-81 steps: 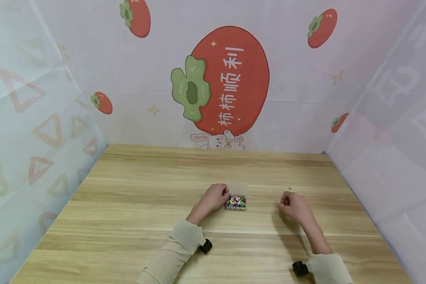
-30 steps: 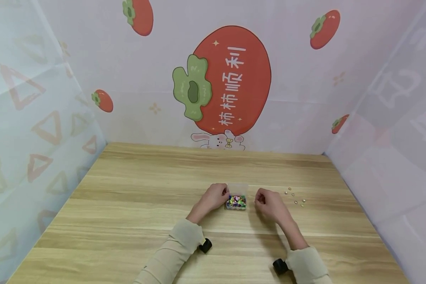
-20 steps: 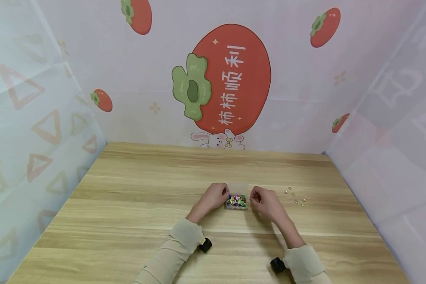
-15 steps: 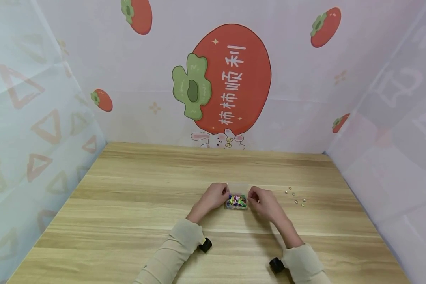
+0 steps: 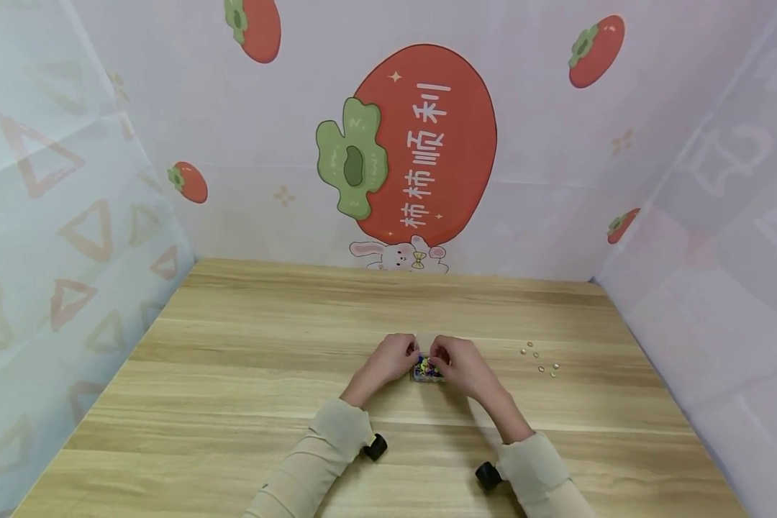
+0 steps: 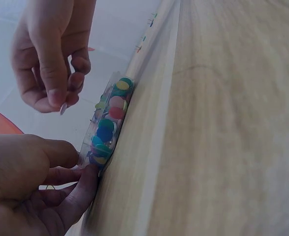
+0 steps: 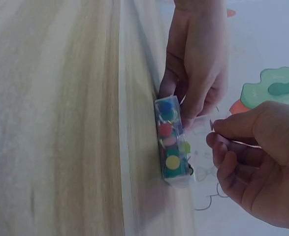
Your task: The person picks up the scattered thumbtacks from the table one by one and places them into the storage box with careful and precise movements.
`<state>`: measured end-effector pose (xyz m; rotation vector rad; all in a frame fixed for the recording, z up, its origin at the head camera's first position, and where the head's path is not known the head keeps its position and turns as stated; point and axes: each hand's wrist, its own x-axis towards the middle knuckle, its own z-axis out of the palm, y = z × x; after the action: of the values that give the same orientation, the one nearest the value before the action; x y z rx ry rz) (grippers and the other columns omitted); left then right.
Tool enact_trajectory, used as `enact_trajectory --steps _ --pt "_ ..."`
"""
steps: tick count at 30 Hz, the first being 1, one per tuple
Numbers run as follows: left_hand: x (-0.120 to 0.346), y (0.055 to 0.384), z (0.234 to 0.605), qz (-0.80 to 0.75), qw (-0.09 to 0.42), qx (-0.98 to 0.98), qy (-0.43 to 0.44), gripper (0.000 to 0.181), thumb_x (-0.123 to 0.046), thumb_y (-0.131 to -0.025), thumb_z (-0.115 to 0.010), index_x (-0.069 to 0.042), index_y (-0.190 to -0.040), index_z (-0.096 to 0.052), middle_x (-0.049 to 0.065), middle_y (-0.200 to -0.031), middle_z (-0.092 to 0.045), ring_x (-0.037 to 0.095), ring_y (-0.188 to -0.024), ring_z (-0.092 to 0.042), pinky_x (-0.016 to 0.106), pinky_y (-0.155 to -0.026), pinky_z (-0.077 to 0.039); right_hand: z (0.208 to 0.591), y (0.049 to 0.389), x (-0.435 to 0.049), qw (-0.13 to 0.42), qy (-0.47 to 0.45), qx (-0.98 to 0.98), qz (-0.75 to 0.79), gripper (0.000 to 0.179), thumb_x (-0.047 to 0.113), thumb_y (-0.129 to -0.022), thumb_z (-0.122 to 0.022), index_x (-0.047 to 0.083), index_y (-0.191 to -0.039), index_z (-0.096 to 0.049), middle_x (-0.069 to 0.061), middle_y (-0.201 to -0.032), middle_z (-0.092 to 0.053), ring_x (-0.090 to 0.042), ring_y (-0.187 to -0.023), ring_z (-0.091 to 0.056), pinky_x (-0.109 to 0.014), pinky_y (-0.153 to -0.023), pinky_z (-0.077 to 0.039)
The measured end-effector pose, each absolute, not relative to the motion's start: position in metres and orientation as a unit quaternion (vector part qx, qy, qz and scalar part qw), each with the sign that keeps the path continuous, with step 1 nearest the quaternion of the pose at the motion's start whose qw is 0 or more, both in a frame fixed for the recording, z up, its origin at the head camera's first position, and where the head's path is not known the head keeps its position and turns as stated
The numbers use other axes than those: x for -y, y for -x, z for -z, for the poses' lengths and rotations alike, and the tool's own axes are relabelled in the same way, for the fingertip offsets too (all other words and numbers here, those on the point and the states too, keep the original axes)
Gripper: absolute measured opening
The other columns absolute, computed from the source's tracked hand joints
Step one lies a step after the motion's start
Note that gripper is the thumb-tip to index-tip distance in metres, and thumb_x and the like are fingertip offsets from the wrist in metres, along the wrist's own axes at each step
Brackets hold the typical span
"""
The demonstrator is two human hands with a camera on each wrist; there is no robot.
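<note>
A small clear plastic box point(image 5: 427, 377) full of colourful thumbtacks point(image 7: 166, 130) sits open on the wooden table, its clear lid standing up behind. My left hand point(image 5: 391, 358) grips the left end of that box between thumb and fingers, as the left wrist view shows close up. Over the right part of the box is my right hand point(image 5: 465, 365), partly covering the contents. Between its thumb and index finger it pinches a single thumbtack point(image 6: 63, 108), the head seen edge-on. The same pinched tack shows above the box in the right wrist view.
Several loose thumbtacks point(image 5: 541, 369) lie scattered on the table point(image 5: 285, 403) to the right of the right hand. A printed white curtain point(image 5: 537, 208) stands along the table's back edge, with more sheets at both sides.
My right hand has moved left from above the scattered tacks to over the box, leaving several tacks in sight that it had hidden. My left hand has stayed on the box.
</note>
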<state>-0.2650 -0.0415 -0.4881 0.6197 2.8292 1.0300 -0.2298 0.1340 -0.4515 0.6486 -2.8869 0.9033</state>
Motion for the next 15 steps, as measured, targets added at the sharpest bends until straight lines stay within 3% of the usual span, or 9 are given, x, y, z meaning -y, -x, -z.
enact_trajectory --steps 8,15 --pt "0.042 0.265 0.487 -0.336 0.039 -0.918 -0.206 0.014 -0.01 -0.096 -0.058 -0.008 -0.084 -0.064 0.0 -0.073 -0.059 0.01 -0.062 -0.048 0.023 -0.06 -0.04 0.458 0.23 -0.142 0.021 -0.214 0.937 -0.275 0.003 0.005 -0.089 -0.07 0.007 -0.086 -0.07 0.003 -0.077 -0.065 -0.005 -0.068 -0.054 -0.022 -0.063 -0.046" --pt "0.04 0.264 0.488 -0.334 0.043 -0.92 -0.198 0.014 -0.012 -0.097 -0.059 -0.009 -0.084 -0.063 0.0 -0.074 -0.058 0.01 -0.063 -0.048 0.023 -0.059 -0.04 0.46 0.228 -0.178 0.035 -0.185 0.942 -0.278 0.007 0.001 -0.085 -0.068 0.008 -0.087 -0.07 0.001 -0.079 -0.066 -0.008 -0.071 -0.056 -0.024 -0.066 -0.048"
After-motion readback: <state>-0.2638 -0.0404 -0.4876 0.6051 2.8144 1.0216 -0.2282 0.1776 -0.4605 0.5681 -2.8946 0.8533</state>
